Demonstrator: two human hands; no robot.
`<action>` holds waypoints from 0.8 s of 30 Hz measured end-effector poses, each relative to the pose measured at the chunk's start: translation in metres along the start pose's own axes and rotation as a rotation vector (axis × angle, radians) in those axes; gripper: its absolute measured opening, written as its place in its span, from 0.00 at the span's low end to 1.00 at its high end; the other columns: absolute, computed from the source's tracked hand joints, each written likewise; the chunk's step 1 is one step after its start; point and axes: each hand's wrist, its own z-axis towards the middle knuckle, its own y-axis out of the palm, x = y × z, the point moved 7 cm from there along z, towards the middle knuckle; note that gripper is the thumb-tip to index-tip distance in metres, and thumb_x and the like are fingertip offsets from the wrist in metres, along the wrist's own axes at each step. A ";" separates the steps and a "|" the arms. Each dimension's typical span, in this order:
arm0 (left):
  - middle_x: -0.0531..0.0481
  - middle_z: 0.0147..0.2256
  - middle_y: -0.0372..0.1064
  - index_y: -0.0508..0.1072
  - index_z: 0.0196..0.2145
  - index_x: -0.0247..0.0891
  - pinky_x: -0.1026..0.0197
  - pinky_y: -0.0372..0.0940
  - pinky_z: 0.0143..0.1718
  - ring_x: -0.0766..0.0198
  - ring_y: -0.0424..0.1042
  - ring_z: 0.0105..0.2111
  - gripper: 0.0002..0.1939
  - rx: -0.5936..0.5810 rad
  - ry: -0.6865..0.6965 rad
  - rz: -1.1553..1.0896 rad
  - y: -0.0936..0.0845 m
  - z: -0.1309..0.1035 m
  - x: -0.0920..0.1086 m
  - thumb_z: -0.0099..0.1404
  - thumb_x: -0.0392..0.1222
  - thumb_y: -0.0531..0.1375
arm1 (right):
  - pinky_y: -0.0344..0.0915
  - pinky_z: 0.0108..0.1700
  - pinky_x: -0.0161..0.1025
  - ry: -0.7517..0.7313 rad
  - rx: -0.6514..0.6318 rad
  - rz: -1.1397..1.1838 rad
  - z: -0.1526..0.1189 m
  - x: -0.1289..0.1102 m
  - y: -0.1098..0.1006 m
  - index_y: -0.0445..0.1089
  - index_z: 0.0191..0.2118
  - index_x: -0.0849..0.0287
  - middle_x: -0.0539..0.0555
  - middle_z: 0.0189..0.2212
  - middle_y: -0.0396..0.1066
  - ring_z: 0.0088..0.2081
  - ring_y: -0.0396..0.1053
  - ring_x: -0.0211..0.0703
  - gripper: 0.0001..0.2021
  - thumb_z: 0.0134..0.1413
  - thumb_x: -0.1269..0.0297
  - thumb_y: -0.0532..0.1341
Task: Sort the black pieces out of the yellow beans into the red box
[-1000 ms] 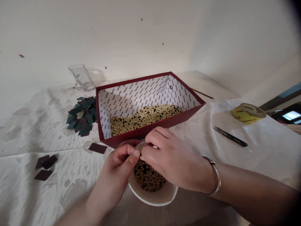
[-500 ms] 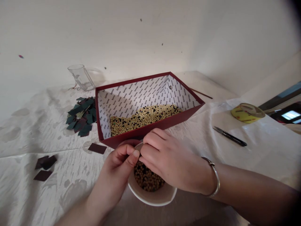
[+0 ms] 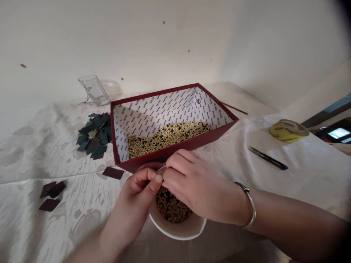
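Note:
My left hand (image 3: 137, 195) and my right hand (image 3: 199, 186) meet at the far rim of a white paper cup (image 3: 178, 233). Thumb and forefinger of the left hand are pinched together, their tips against the right fingers. The right hand is closed, with its curled fingers pointing down over the cup. Whatever lies between the fingertips is hidden. Small round tan and black beads (image 3: 172, 210) cover the cup's bottom. Just beyond, a red box (image 3: 164, 153) with a printed white lining holds many similar pale and dark beads (image 3: 170, 135).
Left of the box lies a pile of dark green and maroon cut pieces (image 3: 95, 135); several maroon pieces (image 3: 49, 204) lie apart. A tipped-looking clear glass (image 3: 94, 91) stands behind. To the right are a black-handled craft knife (image 3: 268, 158), a yellow tape roll (image 3: 285, 135) and a thin stick (image 3: 234, 107).
Both hands stay almost in place over the cup, with only a slight shift of the fingers. The view has moved very slightly.

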 end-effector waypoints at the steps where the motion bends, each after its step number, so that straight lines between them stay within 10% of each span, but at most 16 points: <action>1: 0.53 0.31 0.67 0.71 0.27 0.39 0.65 0.61 0.39 0.64 0.65 0.35 0.10 0.008 -0.005 0.006 -0.001 0.000 -0.001 0.64 0.45 0.62 | 0.60 0.40 0.46 0.026 0.000 0.001 0.000 0.002 0.000 0.64 0.35 0.59 0.54 0.36 0.62 0.39 0.57 0.46 0.07 0.66 0.68 0.52; 24: 0.53 0.33 0.68 0.71 0.26 0.39 0.64 0.61 0.38 0.65 0.65 0.34 0.11 -0.002 -0.006 0.041 0.001 0.001 -0.001 0.65 0.45 0.62 | 0.61 0.41 0.46 0.037 0.037 0.039 0.000 0.003 -0.001 0.65 0.35 0.59 0.54 0.36 0.62 0.40 0.58 0.47 0.08 0.65 0.66 0.52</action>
